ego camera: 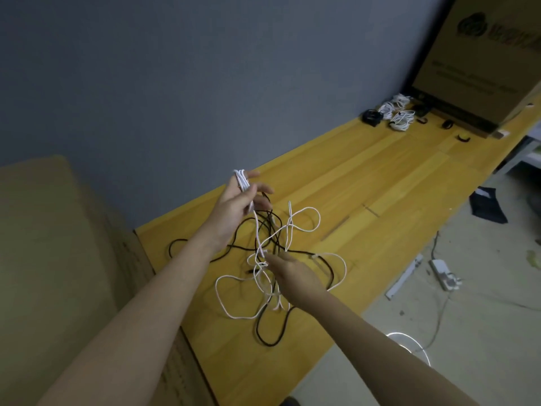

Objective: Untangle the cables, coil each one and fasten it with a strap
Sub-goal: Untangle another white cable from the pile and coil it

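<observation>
A tangle of white cable (304,227) and black cable (272,332) lies on the yellow wooden table (395,177). My left hand (237,206) is raised above the tangle with several turns of white cable (242,180) wound round its fingers. From it a white strand runs down to my right hand (292,273). That hand pinches the strand at its fingertips, just above the tangle.
At the table's far end lie several coiled white cables (399,114), a coiled black cable (371,117) and black straps (462,138), in front of a cardboard box (483,60). Another cardboard box (58,259) stands at the left. A power strip (442,273) lies on the floor.
</observation>
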`<state>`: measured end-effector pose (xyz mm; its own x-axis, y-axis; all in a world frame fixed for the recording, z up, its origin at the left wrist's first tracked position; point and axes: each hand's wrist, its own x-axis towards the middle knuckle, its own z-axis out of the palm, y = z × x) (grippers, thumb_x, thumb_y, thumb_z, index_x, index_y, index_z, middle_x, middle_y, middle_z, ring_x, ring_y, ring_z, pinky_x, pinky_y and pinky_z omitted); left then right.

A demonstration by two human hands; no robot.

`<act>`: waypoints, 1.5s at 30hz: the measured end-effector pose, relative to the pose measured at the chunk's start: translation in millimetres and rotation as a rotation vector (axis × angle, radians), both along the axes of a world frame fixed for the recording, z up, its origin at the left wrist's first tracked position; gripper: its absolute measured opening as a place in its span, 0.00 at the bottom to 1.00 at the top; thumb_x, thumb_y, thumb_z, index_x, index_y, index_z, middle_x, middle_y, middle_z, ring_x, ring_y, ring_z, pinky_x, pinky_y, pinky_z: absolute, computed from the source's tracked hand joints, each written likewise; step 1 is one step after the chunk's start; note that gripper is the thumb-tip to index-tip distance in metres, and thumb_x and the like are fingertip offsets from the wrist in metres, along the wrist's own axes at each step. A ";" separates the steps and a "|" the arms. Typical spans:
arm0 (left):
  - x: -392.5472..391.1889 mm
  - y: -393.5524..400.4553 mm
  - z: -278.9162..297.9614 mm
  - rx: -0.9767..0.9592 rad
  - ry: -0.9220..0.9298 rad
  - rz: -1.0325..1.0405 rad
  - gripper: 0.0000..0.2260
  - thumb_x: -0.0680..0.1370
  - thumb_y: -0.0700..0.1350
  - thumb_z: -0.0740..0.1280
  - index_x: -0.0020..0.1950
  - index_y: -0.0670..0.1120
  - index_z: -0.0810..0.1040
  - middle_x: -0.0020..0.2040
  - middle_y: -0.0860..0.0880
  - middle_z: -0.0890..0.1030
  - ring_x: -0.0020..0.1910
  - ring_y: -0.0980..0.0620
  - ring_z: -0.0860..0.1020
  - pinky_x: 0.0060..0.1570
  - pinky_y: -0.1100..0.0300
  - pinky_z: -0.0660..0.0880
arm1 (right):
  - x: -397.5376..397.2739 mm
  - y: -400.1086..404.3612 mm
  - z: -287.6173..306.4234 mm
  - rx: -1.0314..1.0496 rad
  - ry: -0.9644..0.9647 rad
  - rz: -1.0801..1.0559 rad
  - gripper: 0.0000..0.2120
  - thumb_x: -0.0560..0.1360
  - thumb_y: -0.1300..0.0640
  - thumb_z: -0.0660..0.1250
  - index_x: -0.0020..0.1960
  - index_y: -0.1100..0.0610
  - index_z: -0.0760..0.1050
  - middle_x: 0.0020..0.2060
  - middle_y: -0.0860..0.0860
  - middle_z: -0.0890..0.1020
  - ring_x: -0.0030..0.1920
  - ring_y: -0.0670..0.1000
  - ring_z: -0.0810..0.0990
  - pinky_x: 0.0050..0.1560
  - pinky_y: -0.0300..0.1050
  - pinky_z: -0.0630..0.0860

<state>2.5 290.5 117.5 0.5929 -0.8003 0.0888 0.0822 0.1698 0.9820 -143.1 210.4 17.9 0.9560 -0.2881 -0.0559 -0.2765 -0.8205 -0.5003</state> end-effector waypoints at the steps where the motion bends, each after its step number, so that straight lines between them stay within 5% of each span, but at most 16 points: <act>1: -1.8 -0.9 -1.0 0.022 -0.026 -0.015 0.09 0.84 0.37 0.52 0.63 0.44 0.64 0.47 0.50 0.81 0.40 0.54 0.81 0.47 0.63 0.77 | -0.6 4.6 6.6 -0.176 0.058 0.061 0.26 0.78 0.65 0.58 0.74 0.50 0.62 0.56 0.56 0.73 0.49 0.61 0.76 0.36 0.50 0.67; 3: -4.7 -2.5 -3.5 0.097 -0.140 -0.035 0.10 0.84 0.38 0.52 0.65 0.45 0.60 0.54 0.49 0.79 0.46 0.54 0.82 0.54 0.61 0.77 | -2.1 10.4 25.4 -0.366 0.018 0.161 0.34 0.72 0.69 0.63 0.75 0.50 0.61 0.55 0.57 0.72 0.47 0.60 0.76 0.31 0.49 0.64; 6: -5.5 -1.2 -8.8 0.275 -0.387 -0.081 0.09 0.84 0.41 0.53 0.63 0.45 0.60 0.58 0.54 0.75 0.47 0.55 0.82 0.56 0.59 0.75 | -11.5 4.9 52.8 -0.500 -0.255 0.251 0.28 0.60 0.67 0.76 0.60 0.56 0.79 0.41 0.55 0.78 0.36 0.54 0.77 0.22 0.40 0.64; 10: -3.2 4.9 -9.9 0.478 -0.525 -0.151 0.10 0.84 0.49 0.53 0.61 0.44 0.64 0.54 0.52 0.77 0.37 0.61 0.78 0.46 0.62 0.74 | -18.2 -22.6 81.9 -0.534 -0.546 0.201 0.11 0.71 0.67 0.68 0.53 0.61 0.81 0.37 0.55 0.78 0.36 0.55 0.77 0.25 0.45 0.73; 12: -6.2 5.9 -6.0 0.525 -0.556 -0.194 0.15 0.83 0.53 0.52 0.56 0.43 0.68 0.42 0.54 0.77 0.30 0.64 0.73 0.36 0.68 0.69 | -14.2 -37.0 96.7 -0.569 -0.581 0.096 0.05 0.71 0.64 0.73 0.48 0.60 0.82 0.35 0.55 0.77 0.35 0.56 0.77 0.24 0.47 0.73; 14: -10.7 5.6 -2.1 0.554 -0.553 -0.263 0.19 0.81 0.60 0.52 0.48 0.46 0.72 0.31 0.55 0.72 0.27 0.60 0.68 0.31 0.66 0.65 | -5.9 -49.0 111.2 -0.545 -0.549 0.000 0.05 0.72 0.58 0.73 0.44 0.60 0.82 0.36 0.56 0.78 0.36 0.58 0.79 0.25 0.48 0.74; 16: -13.4 5.6 -0.6 0.562 -0.573 -0.281 0.20 0.79 0.62 0.53 0.45 0.45 0.70 0.31 0.55 0.70 0.28 0.58 0.67 0.30 0.64 0.64 | 4.3 -62.0 118.3 -0.473 -0.390 -0.077 0.08 0.75 0.53 0.70 0.46 0.58 0.83 0.39 0.56 0.79 0.41 0.59 0.80 0.31 0.50 0.75; 20: -11.7 4.7 0.1 0.431 -0.438 -0.260 0.15 0.82 0.53 0.57 0.39 0.46 0.68 0.27 0.57 0.63 0.25 0.56 0.60 0.26 0.64 0.59 | 9.8 -93.3 109.9 -0.320 -0.028 -0.167 0.10 0.78 0.47 0.64 0.52 0.48 0.82 0.45 0.50 0.81 0.47 0.54 0.78 0.39 0.45 0.71; 24: -8.9 2.5 2.2 0.261 -0.203 -0.189 0.15 0.83 0.48 0.55 0.40 0.46 0.73 0.24 0.57 0.61 0.23 0.58 0.57 0.24 0.67 0.57 | -1.0 -102.7 92.7 0.106 -0.154 -0.294 0.06 0.75 0.50 0.69 0.46 0.49 0.84 0.37 0.43 0.83 0.40 0.46 0.80 0.40 0.44 0.72; 26: -7.4 0.7 2.5 0.135 -0.028 -0.076 0.15 0.84 0.47 0.55 0.42 0.44 0.74 0.24 0.56 0.60 0.22 0.58 0.57 0.22 0.68 0.57 | -4.9 -99.0 82.4 0.210 -0.223 -0.315 0.06 0.76 0.54 0.68 0.41 0.48 0.82 0.30 0.36 0.81 0.32 0.38 0.77 0.32 0.33 0.69; 28: -3.3 -0.8 2.8 0.044 0.079 0.024 0.15 0.84 0.47 0.55 0.43 0.44 0.75 0.25 0.54 0.60 0.22 0.58 0.57 0.21 0.68 0.58 | -9.8 -91.8 65.6 0.217 -0.179 -0.307 0.10 0.77 0.54 0.66 0.38 0.46 0.79 0.30 0.36 0.80 0.30 0.39 0.76 0.32 0.35 0.70; 34: 13.7 5.4 -1.4 -0.029 0.134 0.184 0.17 0.84 0.48 0.53 0.44 0.44 0.78 0.24 0.56 0.62 0.21 0.58 0.58 0.20 0.67 0.58 | -56.3 -89.1 8.2 0.172 0.006 -0.390 0.12 0.80 0.54 0.61 0.41 0.53 0.79 0.40 0.50 0.83 0.45 0.54 0.80 0.45 0.47 0.72; 39: 0.0 1.1 -0.7 0.028 0.066 0.128 0.16 0.84 0.49 0.54 0.46 0.44 0.77 0.25 0.55 0.62 0.22 0.58 0.58 0.22 0.67 0.60 | -38.3 -87.5 17.2 -0.131 0.099 -0.383 0.12 0.80 0.51 0.60 0.51 0.52 0.82 0.59 0.47 0.78 0.69 0.54 0.65 0.69 0.51 0.58; 41: -3.5 1.2 2.7 0.059 0.105 0.092 0.16 0.84 0.49 0.54 0.45 0.44 0.76 0.24 0.55 0.62 0.21 0.57 0.59 0.22 0.67 0.60 | -25.3 -78.4 37.4 0.121 -0.140 -0.409 0.12 0.81 0.53 0.60 0.47 0.53 0.81 0.49 0.46 0.82 0.60 0.51 0.73 0.60 0.42 0.67; 43: -7.3 2.1 5.3 0.063 0.168 0.027 0.17 0.84 0.50 0.54 0.40 0.45 0.72 0.24 0.54 0.62 0.20 0.57 0.58 0.22 0.66 0.61 | -13.1 -65.7 56.7 0.392 -0.357 -0.476 0.11 0.82 0.55 0.58 0.46 0.51 0.78 0.37 0.43 0.81 0.43 0.45 0.78 0.40 0.36 0.70; 45: -11.8 3.0 8.5 0.050 0.233 -0.020 0.17 0.84 0.50 0.53 0.37 0.46 0.68 0.23 0.53 0.62 0.20 0.57 0.58 0.22 0.65 0.61 | -2.7 -57.0 63.3 0.304 -0.364 -0.432 0.11 0.82 0.54 0.56 0.52 0.52 0.77 0.34 0.47 0.79 0.36 0.49 0.77 0.34 0.42 0.70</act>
